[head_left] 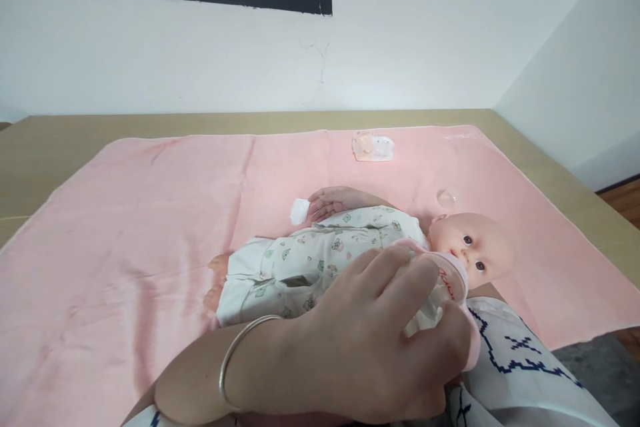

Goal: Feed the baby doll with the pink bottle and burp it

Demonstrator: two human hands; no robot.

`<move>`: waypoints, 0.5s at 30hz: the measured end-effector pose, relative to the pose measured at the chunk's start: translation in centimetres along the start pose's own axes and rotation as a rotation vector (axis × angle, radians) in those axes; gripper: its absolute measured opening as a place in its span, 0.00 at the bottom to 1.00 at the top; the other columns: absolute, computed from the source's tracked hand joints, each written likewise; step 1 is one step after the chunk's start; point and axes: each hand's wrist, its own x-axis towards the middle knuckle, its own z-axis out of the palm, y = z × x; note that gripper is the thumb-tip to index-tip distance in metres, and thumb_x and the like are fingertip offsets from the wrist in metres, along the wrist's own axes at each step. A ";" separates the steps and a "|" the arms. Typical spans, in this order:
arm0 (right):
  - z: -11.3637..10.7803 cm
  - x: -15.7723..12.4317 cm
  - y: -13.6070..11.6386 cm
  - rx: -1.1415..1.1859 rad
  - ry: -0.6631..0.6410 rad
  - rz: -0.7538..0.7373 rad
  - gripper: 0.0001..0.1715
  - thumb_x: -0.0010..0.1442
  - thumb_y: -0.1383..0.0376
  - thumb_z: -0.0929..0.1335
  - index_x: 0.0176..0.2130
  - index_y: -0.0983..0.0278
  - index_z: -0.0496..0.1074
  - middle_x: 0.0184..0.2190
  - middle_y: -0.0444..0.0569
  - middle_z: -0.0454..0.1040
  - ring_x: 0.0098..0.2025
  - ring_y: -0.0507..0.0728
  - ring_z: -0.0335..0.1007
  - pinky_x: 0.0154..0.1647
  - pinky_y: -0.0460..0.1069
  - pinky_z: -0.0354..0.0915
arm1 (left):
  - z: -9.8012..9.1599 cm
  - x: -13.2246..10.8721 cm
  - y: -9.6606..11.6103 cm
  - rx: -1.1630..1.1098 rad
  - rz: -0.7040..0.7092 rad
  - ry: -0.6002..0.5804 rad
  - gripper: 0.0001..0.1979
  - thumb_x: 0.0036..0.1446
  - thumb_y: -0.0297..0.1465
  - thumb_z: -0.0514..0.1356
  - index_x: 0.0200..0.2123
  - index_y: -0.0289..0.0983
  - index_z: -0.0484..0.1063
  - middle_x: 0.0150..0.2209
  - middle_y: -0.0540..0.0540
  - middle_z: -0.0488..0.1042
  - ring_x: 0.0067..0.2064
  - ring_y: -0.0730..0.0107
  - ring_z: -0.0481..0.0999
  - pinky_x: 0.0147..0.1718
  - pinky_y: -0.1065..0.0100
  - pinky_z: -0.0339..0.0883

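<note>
A bald baby doll [473, 247] in a white printed outfit lies on its back, head to the right. Coming in from the lower left, my left hand [380, 327], with a silver bangle on the wrist, has its fingers closed on a white bib [453, 273] with pink trim and red lettering at the doll's neck. Whitish material [424, 319] shows between thumb and fingers; I cannot tell whether it is part of the bib. My right arm passes under the doll's neck. Beyond its body my right hand [333, 203] rests open, fingers stretched towards a small white pad [300, 211].
A pink cloth [165, 213] covers most of the wooden table [200, 123]. Near its far edge lies a small printed packet [373, 147]. A clear round piece [446, 198] sits beyond the doll's head. White walls [400, 47] stand behind and to the right.
</note>
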 end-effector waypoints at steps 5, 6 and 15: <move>-0.4 0.3 0.3 -0.004 -0.022 -0.011 0.20 0.73 0.70 0.61 0.61 0.73 0.64 0.42 0.51 0.79 0.45 0.52 0.78 0.54 0.49 0.73 | 0.0 0.0 -0.1 -0.010 0.024 0.004 0.07 0.63 0.26 0.54 0.41 0.33 0.72 0.40 0.39 0.73 0.42 0.54 0.76 0.37 0.50 0.82; -0.5 0.3 0.3 -0.005 -0.027 -0.018 0.20 0.73 0.70 0.62 0.61 0.73 0.64 0.42 0.51 0.79 0.45 0.52 0.78 0.54 0.49 0.73 | 0.0 0.0 -0.1 -0.007 0.025 0.000 0.07 0.63 0.26 0.55 0.41 0.33 0.72 0.40 0.39 0.73 0.42 0.54 0.75 0.37 0.50 0.82; -1.1 1.1 0.9 -0.021 -0.067 -0.017 0.19 0.72 0.70 0.62 0.60 0.73 0.64 0.44 0.52 0.79 0.47 0.52 0.77 0.57 0.50 0.72 | -0.1 -0.4 -0.1 0.007 0.015 -0.050 0.09 0.64 0.27 0.53 0.43 0.33 0.71 0.42 0.37 0.73 0.45 0.54 0.75 0.41 0.49 0.82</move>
